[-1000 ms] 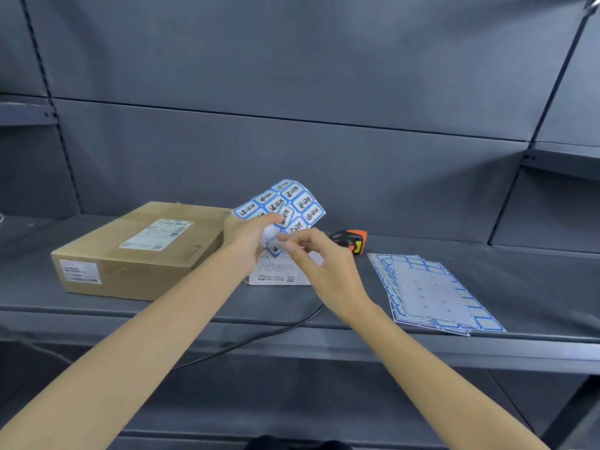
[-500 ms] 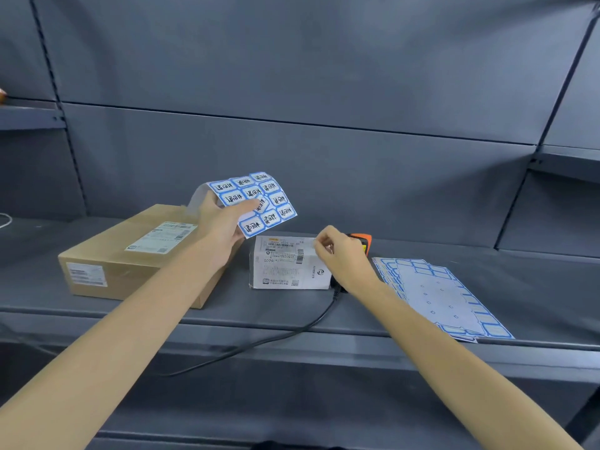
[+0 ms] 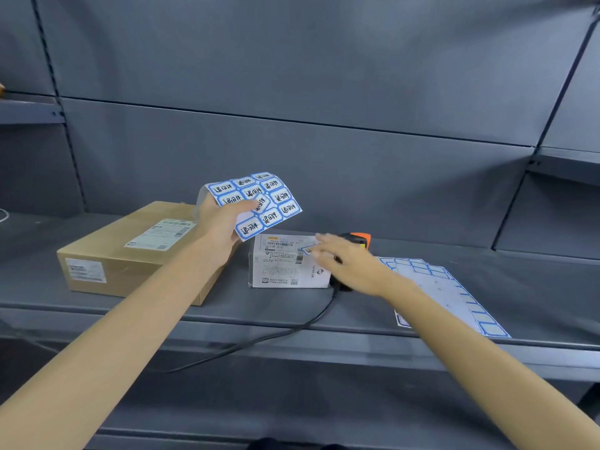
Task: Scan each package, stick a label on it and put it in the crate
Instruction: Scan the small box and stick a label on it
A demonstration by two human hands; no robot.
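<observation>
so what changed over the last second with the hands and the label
The right hand left the label sheet, carried a peeled label down and now presses it flat on the small white package. The left hand still holds the sheet. Brown box and scanner unmoved.

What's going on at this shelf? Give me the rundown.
A person is labelling packages on a grey metal shelf. The left hand holds up a sheet of blue-bordered handwritten labels. The right hand presses a blue-bordered label flat onto the small white package. A brown cardboard box waits at left.
</observation>
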